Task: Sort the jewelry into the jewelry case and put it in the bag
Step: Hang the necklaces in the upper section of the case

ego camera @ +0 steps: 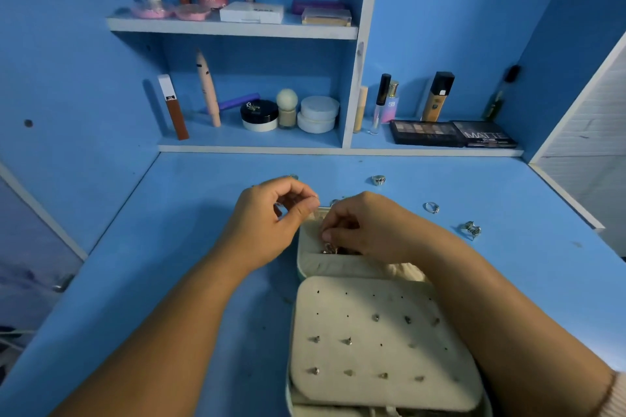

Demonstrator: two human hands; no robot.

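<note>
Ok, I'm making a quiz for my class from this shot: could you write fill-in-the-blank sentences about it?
1. The desk is painted ____.
2. The right hand reaches into the open jewelry ____.
3. The dark palette on the shelf reads ____.
Missing words: blue; case; MATTE.

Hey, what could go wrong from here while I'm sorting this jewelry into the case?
The ring beside your right forearm could be swept across the desk if that arm shifts. The jewelry heaped under your right hand may tangle in the case. Your forearm might also knock the studs loose.
</note>
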